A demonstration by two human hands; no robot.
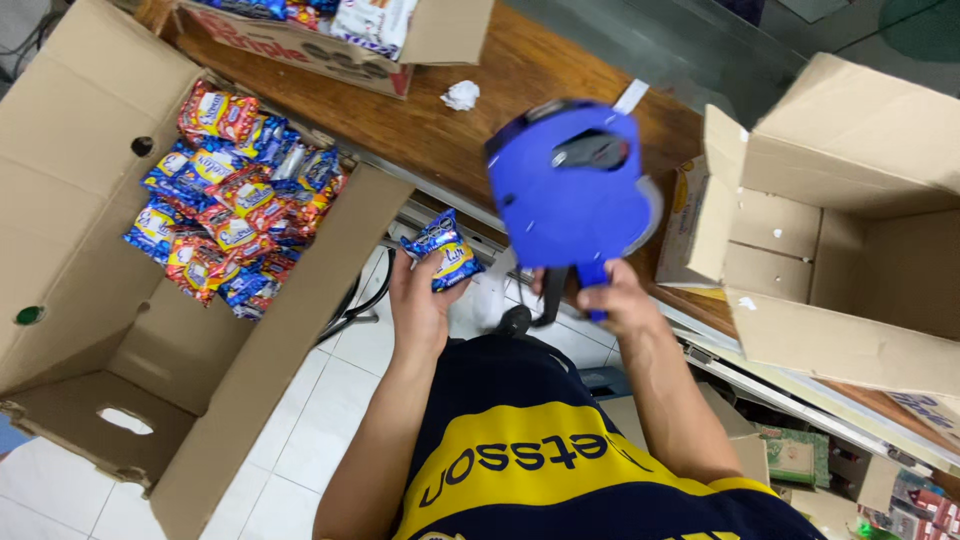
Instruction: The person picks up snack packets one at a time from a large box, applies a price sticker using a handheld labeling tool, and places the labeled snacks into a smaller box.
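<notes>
My left hand holds a small blue snack packet in front of me, over the floor by the desk edge. My right hand grips the handle of a blue price-label gun, raised above the wooden desk. The gun is to the right of the packet and apart from it. To my left an open cardboard box holds several red and blue snack packets heaped in it.
An empty open cardboard box stands on the desk at the right. Another carton with packets sits at the desk's far edge, a crumpled white paper near it. White tile floor lies below; small boxes sit at lower right.
</notes>
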